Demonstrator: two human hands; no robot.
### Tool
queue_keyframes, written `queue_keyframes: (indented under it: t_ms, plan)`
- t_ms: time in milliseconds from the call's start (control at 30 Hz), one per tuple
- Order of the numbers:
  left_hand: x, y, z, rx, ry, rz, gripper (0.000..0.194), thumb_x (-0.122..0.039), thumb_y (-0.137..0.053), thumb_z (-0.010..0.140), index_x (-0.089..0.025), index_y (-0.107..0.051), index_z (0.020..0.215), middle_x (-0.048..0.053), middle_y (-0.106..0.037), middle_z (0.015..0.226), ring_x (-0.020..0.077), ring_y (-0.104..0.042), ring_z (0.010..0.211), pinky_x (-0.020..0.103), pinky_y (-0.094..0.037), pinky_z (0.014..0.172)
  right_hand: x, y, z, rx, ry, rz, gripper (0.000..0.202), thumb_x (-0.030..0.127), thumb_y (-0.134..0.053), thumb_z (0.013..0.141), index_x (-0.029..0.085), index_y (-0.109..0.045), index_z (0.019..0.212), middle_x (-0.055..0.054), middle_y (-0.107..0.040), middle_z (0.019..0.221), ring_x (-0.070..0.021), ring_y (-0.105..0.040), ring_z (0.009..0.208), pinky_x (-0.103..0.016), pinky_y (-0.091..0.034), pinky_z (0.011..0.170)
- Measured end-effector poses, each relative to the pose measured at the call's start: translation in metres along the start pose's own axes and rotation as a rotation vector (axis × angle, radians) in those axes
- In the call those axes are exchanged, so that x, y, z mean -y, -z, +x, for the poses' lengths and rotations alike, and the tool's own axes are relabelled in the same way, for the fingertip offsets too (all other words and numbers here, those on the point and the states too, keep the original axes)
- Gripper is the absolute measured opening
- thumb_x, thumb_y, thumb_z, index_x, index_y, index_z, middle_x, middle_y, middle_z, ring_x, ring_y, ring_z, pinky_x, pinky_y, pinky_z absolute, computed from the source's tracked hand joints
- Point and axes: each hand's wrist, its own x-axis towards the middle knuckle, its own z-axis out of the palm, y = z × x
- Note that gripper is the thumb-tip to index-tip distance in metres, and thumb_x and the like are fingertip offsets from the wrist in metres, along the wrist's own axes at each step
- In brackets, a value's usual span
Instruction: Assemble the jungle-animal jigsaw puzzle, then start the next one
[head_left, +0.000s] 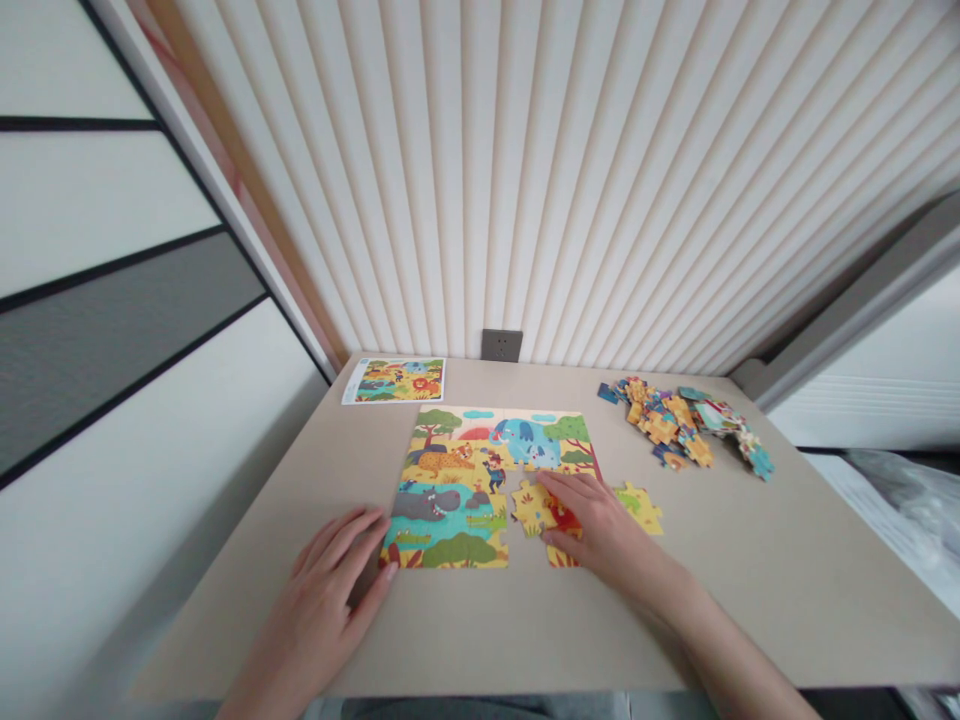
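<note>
A partly joined jigsaw puzzle [442, 520] of animals lies flat on the table, showing a hippo in water, a leopard and elephants. My left hand [330, 580] rests at its left edge, fingers apart, fingertips touching the border. My right hand [600, 525] is over the lower right of the picture, thumb and fingers around a yellow and red puzzle piece [534, 507]. That piece sits apart from the hippo section, with a gap at its left. Part of it is hidden under my fingers. A loose yellow piece with green [640, 508] lies just right of my right hand.
A printed reference picture [397, 381] lies at the back left of the table [465, 640]. Several loose pieces [664, 425] are heaped at the back right. A ribbed wall with a dark socket [502, 345] stands behind the table. Clear plastic wrapping [907, 490] is beyond the right edge.
</note>
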Motion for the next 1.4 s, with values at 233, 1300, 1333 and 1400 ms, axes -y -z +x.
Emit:
queue_keyframes:
  t_ms: [233,1300,1333,1400]
  plan:
    - [0.0,0.001,0.0,0.008,0.012,-0.008,0.045,-0.04,-0.061,0.101,-0.026,-0.058,0.144,0.01,-0.062,0.148,0.0313,-0.057,0.138,0.051,-0.047,0.117,0.0,-0.003,0.005,-0.04,0.056,-0.004,0.062,0.033,-0.074,0.093,0.03,-0.056,0.153,-0.009,-0.068,0.144,-0.0316,-0.062,0.133,-0.057,-0.047,0.116]
    - [-0.006,0.006,0.002,0.018,0.008,-0.012,0.048,-0.042,-0.061,0.101,-0.027,-0.056,0.147,0.008,-0.061,0.149,0.0324,-0.055,0.139,0.053,-0.047,0.116,-0.004,-0.018,0.018,-0.15,0.036,0.026,0.051,0.034,-0.068,0.1,0.027,-0.061,0.149,-0.012,-0.068,0.142,-0.0308,-0.063,0.13,-0.054,-0.053,0.112]
    - [-0.006,0.006,0.002,0.016,0.008,-0.013,0.048,-0.042,-0.061,0.101,-0.027,-0.056,0.146,0.009,-0.061,0.149,0.0325,-0.055,0.139,0.053,-0.047,0.116,-0.003,-0.019,0.019,-0.147,0.035,0.026,0.051,0.034,-0.068,0.1,0.026,-0.061,0.149,-0.012,-0.068,0.142,-0.0307,-0.063,0.13,-0.054,-0.052,0.112]
    - [-0.007,0.006,0.002,0.012,0.013,-0.02,0.047,-0.042,-0.06,0.102,-0.027,-0.056,0.146,0.009,-0.062,0.148,0.0325,-0.055,0.139,0.053,-0.048,0.116,-0.003,-0.019,0.019,-0.148,0.041,0.021,0.051,0.033,-0.068,0.099,0.027,-0.061,0.149,-0.012,-0.068,0.141,-0.031,-0.063,0.129,-0.054,-0.053,0.112]
